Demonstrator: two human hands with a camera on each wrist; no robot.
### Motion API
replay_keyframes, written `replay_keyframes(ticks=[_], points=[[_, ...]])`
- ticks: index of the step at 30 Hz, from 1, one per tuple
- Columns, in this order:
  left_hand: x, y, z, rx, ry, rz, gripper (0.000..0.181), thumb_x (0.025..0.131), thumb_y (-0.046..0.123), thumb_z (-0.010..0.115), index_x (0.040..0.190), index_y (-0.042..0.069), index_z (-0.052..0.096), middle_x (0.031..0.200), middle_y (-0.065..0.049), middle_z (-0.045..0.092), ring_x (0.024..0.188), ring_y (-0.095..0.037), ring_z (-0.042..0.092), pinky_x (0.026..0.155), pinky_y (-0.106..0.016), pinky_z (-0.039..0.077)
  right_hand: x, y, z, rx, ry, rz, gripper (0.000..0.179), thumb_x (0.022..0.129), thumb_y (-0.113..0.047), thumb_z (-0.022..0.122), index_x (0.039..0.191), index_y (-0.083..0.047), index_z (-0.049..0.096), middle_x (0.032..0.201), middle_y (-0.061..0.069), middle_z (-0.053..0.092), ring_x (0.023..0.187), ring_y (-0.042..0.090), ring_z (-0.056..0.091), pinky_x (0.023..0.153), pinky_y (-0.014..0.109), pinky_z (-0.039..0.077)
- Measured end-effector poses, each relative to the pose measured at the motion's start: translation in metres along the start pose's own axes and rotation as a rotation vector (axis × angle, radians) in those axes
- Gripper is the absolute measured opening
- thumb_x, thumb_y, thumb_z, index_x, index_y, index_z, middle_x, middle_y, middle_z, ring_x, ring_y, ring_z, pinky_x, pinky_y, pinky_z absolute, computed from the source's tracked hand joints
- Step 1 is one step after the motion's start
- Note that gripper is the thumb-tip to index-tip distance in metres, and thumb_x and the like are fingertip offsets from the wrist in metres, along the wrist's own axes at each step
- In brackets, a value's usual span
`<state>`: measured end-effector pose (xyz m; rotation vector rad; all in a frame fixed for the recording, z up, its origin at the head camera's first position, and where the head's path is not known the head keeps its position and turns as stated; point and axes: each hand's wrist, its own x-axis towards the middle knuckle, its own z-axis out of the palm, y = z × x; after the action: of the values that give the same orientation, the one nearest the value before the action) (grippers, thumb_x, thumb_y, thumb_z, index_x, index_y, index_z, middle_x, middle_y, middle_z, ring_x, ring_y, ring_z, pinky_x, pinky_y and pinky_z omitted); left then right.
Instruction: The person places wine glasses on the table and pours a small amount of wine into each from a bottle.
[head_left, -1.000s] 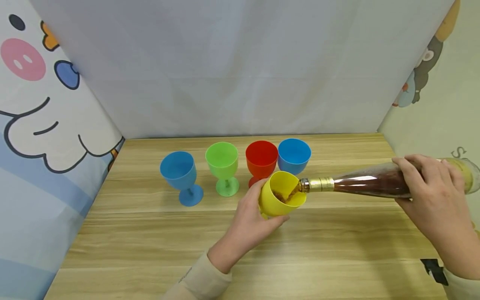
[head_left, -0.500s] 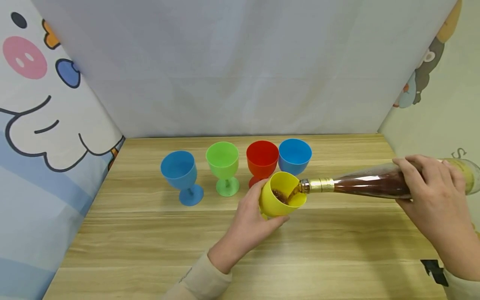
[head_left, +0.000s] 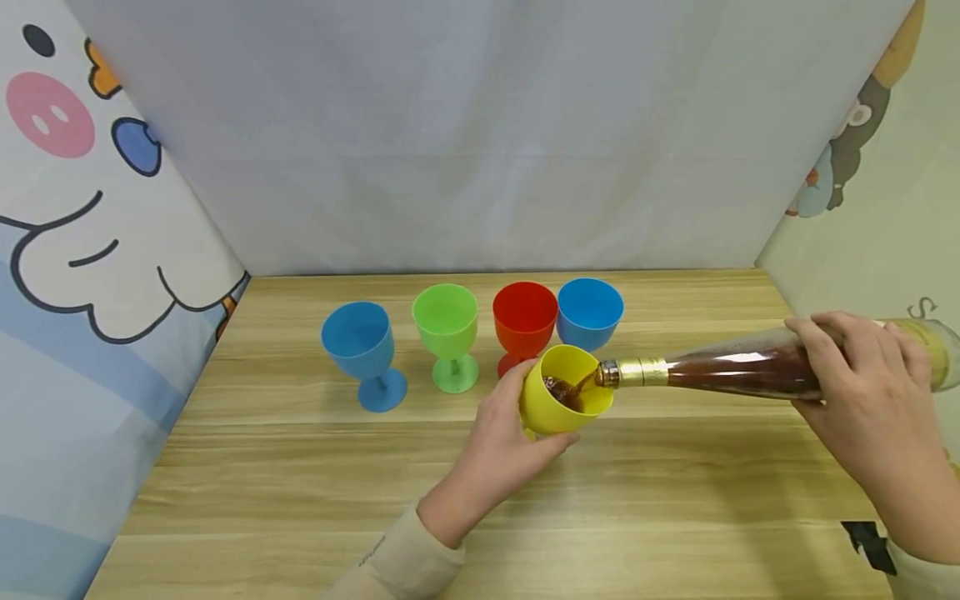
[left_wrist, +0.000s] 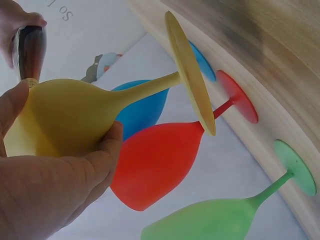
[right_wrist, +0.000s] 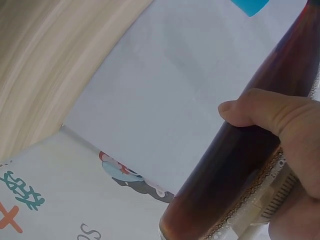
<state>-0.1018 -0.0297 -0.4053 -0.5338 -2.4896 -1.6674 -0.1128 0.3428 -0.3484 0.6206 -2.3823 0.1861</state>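
Observation:
My left hand [head_left: 502, 446] grips a yellow goblet [head_left: 561, 410] by its bowl, tilted toward the right. In the left wrist view the yellow goblet's foot [left_wrist: 189, 75] hangs off the table. A glass bottle [head_left: 738, 371] of dark brown liquid lies nearly level in my right hand [head_left: 873, 387], which holds it round the body. The bottle's mouth is at the goblet's rim, and brown liquid [head_left: 566, 392] streams into the bowl and pools there. The right wrist view shows my thumb [right_wrist: 255, 107] across the bottle [right_wrist: 225, 165], with bubbles along its lower side.
Behind the yellow goblet stand a red goblet [head_left: 522, 317] and a blue goblet [head_left: 590, 312]. Further left are a green goblet [head_left: 446, 321] and another blue goblet [head_left: 358, 340]. All are upright on the wooden table [head_left: 315, 492]. Pale cloth walls [head_left: 480, 150] enclose the back and sides.
The dark liquid in the yellow goblet has risen and spread. Both hands, the goblet and the bottle have stayed almost in the same place.

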Motion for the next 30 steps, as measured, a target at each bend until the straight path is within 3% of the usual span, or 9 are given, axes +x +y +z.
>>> replay_keyframes(ticks=[9, 21, 30], points=[[0.000, -0.002, 0.002, -0.010, 0.007, -0.003, 0.086, 0.072, 0.011, 0.093, 0.144, 0.011, 0.046, 0.133, 0.004, 0.055, 0.117, -0.014, 0.053, 0.098, -0.037, 0.048, 0.000, -0.001, 0.000, -0.005, -0.013, 0.004, 0.106, 0.033, 0.020, 0.091, 0.130, -0.001, 0.054, 0.125, 0.030, 0.049, 0.114, 0.054, 0.042, 0.113, 0.066, 0.015], [0.002, -0.003, 0.005, -0.040, 0.022, -0.022, 0.085, 0.072, 0.011, 0.093, 0.143, 0.013, 0.046, 0.132, 0.005, 0.056, 0.116, -0.014, 0.053, 0.098, -0.037, 0.048, -0.005, -0.005, 0.005, -0.008, -0.037, 0.068, 0.109, 0.033, 0.019, 0.094, 0.131, -0.004, 0.053, 0.125, 0.027, 0.050, 0.115, 0.052, 0.044, 0.111, 0.067, 0.017], [0.005, -0.003, 0.009, -0.067, 0.055, -0.038, 0.086, 0.073, 0.013, 0.093, 0.144, 0.014, 0.045, 0.132, 0.007, 0.055, 0.117, -0.012, 0.053, 0.099, -0.036, 0.048, -0.012, -0.008, 0.015, 0.039, -0.053, 0.142, 0.110, 0.031, 0.019, 0.095, 0.130, -0.003, 0.053, 0.123, 0.032, 0.049, 0.112, 0.054, 0.044, 0.100, 0.075, 0.023]])
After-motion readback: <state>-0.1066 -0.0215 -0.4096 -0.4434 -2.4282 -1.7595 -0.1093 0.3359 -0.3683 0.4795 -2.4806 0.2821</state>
